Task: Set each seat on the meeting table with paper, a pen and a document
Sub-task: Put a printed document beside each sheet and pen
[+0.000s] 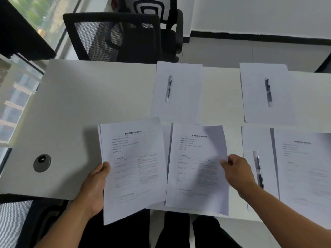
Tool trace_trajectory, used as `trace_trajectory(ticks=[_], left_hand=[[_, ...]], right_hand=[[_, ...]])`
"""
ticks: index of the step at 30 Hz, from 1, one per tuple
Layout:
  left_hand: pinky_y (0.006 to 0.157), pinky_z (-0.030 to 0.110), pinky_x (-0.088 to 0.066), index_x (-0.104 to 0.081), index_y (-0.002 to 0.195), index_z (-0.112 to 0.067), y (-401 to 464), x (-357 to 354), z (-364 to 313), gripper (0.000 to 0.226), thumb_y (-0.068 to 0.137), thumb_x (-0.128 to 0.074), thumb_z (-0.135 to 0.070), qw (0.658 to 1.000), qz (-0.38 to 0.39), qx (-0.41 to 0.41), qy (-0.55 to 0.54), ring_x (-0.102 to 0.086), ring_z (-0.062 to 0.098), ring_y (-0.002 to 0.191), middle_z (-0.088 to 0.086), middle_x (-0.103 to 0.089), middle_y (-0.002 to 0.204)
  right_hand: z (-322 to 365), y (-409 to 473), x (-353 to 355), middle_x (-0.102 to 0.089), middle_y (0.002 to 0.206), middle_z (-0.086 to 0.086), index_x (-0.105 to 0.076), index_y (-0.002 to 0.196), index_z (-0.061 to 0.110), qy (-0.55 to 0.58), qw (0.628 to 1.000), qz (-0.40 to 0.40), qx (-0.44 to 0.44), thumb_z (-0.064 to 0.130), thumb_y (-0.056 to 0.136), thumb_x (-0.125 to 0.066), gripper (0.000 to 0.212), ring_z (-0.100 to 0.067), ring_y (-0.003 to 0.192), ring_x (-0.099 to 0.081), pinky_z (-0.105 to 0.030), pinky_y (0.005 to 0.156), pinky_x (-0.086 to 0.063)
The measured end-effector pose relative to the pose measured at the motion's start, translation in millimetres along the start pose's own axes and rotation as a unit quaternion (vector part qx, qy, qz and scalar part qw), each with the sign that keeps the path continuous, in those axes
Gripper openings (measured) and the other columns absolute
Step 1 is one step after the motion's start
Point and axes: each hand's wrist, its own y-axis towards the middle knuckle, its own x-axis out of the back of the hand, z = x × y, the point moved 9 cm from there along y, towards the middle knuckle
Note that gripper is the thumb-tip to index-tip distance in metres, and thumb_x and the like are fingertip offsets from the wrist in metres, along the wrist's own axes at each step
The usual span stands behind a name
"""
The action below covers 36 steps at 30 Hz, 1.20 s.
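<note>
Your left hand (95, 187) has its grip clamped on the left edge of a stack of printed documents (134, 169), thumb on top, the stack lifted off the worktop (80, 108) and hanging over its near edge. Your right hand (236, 170) pinches the right edge of a single printed document (195, 167), which lies just right of the stack, slightly overlapped by it on its left side.

Just right of your right hand, a pen (258, 170) lies on a blank sheet (258, 158), with another printed page (304, 169) overlapping that sheet's right side. Beyond your right-hand grip, at the far side of the worktop, sit two more blank sheets, each with a pen on it: one (177, 92) straight ahead, one (266, 93) further right. Behind the far edge stands a black mesh chair (114, 36). Left of your left hand, a round dark cable port (42, 163) is set in the worktop.
</note>
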Motion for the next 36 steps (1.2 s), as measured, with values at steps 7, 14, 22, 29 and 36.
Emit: trace_trajectory(ticks=[7,14,22,29,36], left_hand=[[0.114,0.057,-0.049,-0.066,0.145,-0.031,-1,13,2,0.036,0.114,-0.049,-0.037,1.000,-0.001,0.008,-0.007,-0.070,0.032,0.127,0.003,-0.076,0.136],[0.115,0.058,-0.048,-0.068,0.142,-0.029,-5,8,2,0.034,0.113,-0.051,-0.037,0.999,0.029,0.017,-0.012,-0.071,0.033,0.126,0.005,-0.076,0.136],[0.101,0.051,-0.056,-0.069,0.140,-0.022,-17,-9,3,0.035,0.112,-0.050,-0.033,0.997,0.072,0.038,-0.020,-0.073,0.036,0.122,0.011,-0.077,0.133],[0.112,0.055,-0.050,-0.069,0.140,-0.020,-25,-6,0,0.040,0.109,-0.051,-0.037,0.994,0.095,0.050,-0.027,-0.071,0.038,0.126,0.013,-0.075,0.136],[0.107,0.054,-0.053,-0.068,0.141,-0.019,-30,-19,-7,0.040,0.109,-0.050,-0.035,0.993,0.111,0.038,-0.034,-0.075,0.036,0.120,0.014,-0.075,0.136]], right_hand=[[13,-13,-12,-0.049,0.064,-0.004,-0.044,0.070,0.014,-0.025,0.999,0.016,0.011,0.022,0.104,-0.060,0.039,-0.020,0.059,-0.041,-0.031,0.057,-0.034],[19,-18,-20,-0.050,0.067,-0.005,-0.047,0.072,0.011,-0.024,0.999,0.021,0.015,0.022,0.102,-0.060,0.034,-0.019,0.060,-0.041,-0.032,0.057,-0.035],[17,-16,-20,-0.051,0.067,-0.005,-0.047,0.073,0.011,-0.027,0.999,0.012,0.013,0.021,0.104,-0.059,0.034,-0.019,0.059,-0.042,-0.029,0.054,-0.034],[15,-19,-19,-0.054,0.067,-0.005,-0.050,0.075,0.010,-0.022,1.000,0.000,0.006,0.022,0.104,-0.058,0.033,-0.020,0.059,-0.045,-0.030,0.055,-0.037],[18,-24,-16,-0.050,0.064,-0.002,-0.046,0.072,0.011,-0.021,1.000,-0.004,0.009,0.020,0.105,-0.058,0.036,-0.018,0.057,-0.042,-0.029,0.052,-0.034]])
